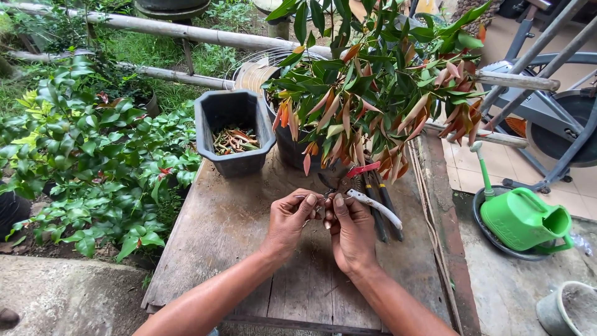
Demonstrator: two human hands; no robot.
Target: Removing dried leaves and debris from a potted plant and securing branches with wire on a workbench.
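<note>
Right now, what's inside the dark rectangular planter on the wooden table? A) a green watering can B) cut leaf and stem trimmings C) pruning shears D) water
B: the dark rectangular planter on the wooden table holds a small heap of reddish and green trimmings; the green watering can sits off the table to the right.

There is one view only, from a camera on the person's head, tipped forward and down over the wooden bench (249, 249), so both forearms come in from the bottom edge and the hands (323, 227) meet near the middle, close under the lens. It faces along the bench toward the potted plant (373, 81) and the dark tub (233, 134) at the far end, with bamboo rails (186, 31) across the top. Wide at the sides, it takes in shrubs (93, 162) on the left and a green watering can (522, 218) on tiled floor to the right.
</note>
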